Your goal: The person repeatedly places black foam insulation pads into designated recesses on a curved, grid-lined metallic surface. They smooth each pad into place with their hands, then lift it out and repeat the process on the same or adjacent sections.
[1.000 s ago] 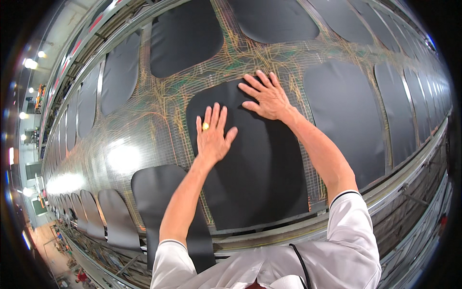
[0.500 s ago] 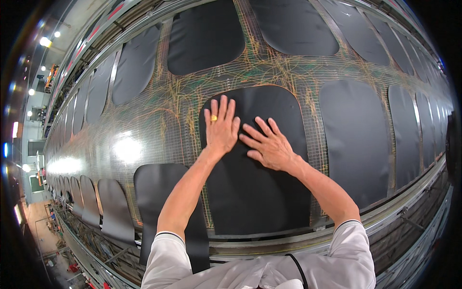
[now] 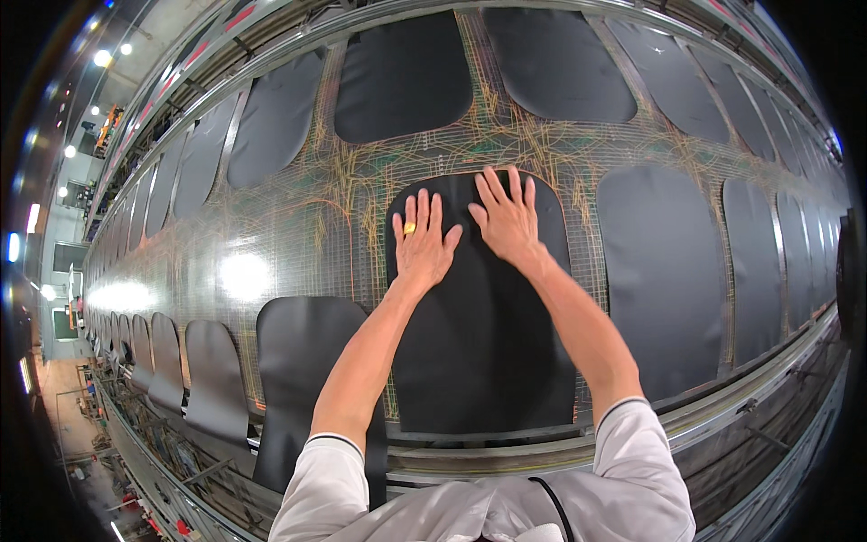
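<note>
Head view: a black panel (image 3: 483,361) with a rounded far end lies in the centre of the frame on a long table (image 3: 302,248) patterned with a grid and tangled coloured lines. As far as can be judged, this panel is mostly laid out: its body rests on the table, its straight near end reaches the near edge, and its curved end sits close to an orange outline, with only soft shading across the middle. The dark panel (image 3: 664,280) right of centre looks settled in the same way, as do the two far panels along the top of the frame, one left of centre (image 3: 406,81) and one right of it (image 3: 560,63). Not so at lower left — there a loose panel (image 3: 312,339) has its rounded end on the table while the rest hangs past the near edge, and more draped panels (image 3: 217,361) line up beyond it. The left hand (image 3: 424,242), wearing a yellow ring (image 3: 409,228), lies palm down on the panel's upper left part, fingers slightly apart and thumb out. The right hand (image 3: 508,221) is also palm down and moderately spread, its fingertips at the curved edge. Neither pinches anything — both seem simply to rest or press on the surface; how hard, I cannot tell.
</note>
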Action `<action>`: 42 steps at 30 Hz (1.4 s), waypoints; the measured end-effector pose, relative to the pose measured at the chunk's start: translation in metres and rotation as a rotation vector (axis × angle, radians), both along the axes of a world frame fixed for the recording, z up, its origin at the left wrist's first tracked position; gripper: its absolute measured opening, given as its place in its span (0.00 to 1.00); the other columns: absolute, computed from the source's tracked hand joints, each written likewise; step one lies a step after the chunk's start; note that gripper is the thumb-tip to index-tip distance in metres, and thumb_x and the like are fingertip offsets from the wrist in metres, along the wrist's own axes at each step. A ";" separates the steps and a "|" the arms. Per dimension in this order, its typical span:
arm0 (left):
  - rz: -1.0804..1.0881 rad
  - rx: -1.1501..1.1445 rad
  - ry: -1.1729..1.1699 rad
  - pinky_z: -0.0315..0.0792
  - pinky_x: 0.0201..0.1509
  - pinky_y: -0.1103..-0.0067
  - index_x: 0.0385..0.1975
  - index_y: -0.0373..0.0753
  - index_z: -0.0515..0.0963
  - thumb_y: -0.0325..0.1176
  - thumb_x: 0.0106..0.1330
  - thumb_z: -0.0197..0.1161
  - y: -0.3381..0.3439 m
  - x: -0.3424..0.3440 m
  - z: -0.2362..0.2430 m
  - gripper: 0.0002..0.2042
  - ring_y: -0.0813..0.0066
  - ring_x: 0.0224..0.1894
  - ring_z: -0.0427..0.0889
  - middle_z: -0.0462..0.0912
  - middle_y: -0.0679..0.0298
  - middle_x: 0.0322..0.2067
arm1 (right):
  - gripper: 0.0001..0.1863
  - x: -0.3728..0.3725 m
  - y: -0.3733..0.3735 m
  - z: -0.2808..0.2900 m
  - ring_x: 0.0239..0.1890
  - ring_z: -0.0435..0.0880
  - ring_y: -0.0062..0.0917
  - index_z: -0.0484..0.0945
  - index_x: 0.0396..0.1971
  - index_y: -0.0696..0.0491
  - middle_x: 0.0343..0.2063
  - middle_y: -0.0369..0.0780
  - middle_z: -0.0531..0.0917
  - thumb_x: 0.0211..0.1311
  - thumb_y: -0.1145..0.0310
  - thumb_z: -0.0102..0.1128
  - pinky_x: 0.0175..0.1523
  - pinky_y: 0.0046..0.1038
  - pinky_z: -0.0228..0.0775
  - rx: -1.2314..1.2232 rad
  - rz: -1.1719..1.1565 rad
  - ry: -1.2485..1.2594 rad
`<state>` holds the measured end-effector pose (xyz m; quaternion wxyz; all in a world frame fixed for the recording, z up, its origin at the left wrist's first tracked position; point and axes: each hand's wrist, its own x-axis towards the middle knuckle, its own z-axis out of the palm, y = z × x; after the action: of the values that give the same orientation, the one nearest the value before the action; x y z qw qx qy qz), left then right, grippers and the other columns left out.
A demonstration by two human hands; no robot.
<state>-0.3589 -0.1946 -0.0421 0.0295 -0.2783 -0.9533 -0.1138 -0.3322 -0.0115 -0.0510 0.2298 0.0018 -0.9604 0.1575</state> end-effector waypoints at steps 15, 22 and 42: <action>0.990 0.759 -0.717 0.79 0.37 0.79 0.50 0.29 0.75 0.30 0.64 0.65 -0.177 0.277 0.038 0.17 0.77 0.33 0.81 0.81 0.61 0.35 | 0.19 0.342 -0.030 0.059 0.33 0.79 0.29 0.77 0.43 0.63 0.33 0.44 0.79 0.53 0.69 0.66 0.41 0.30 0.73 -0.874 -0.678 -0.387; 0.922 0.461 -0.841 0.76 0.35 0.78 0.41 0.29 0.81 0.36 0.57 0.70 -0.179 0.253 0.049 0.18 0.75 0.26 0.83 0.86 0.57 0.29 | 0.15 0.333 -0.013 0.054 0.28 0.82 0.37 0.78 0.35 0.60 0.24 0.46 0.83 0.51 0.68 0.68 0.40 0.37 0.74 -0.695 -0.617 -0.570; 0.809 1.018 -1.482 0.86 0.36 0.68 0.36 0.32 0.74 0.34 0.68 0.61 -0.124 0.185 0.114 0.10 0.71 0.39 0.82 0.80 0.61 0.34 | 0.32 0.348 -0.043 0.093 0.20 0.84 0.33 0.73 0.28 0.63 0.21 0.46 0.81 0.62 0.41 0.59 0.24 0.30 0.77 -1.320 -0.887 -0.742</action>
<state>-0.1735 -0.3188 0.0717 -0.4222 0.2565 -0.5911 -0.6376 0.0160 -0.0548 0.0422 -0.1033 -0.5564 -0.5982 0.5674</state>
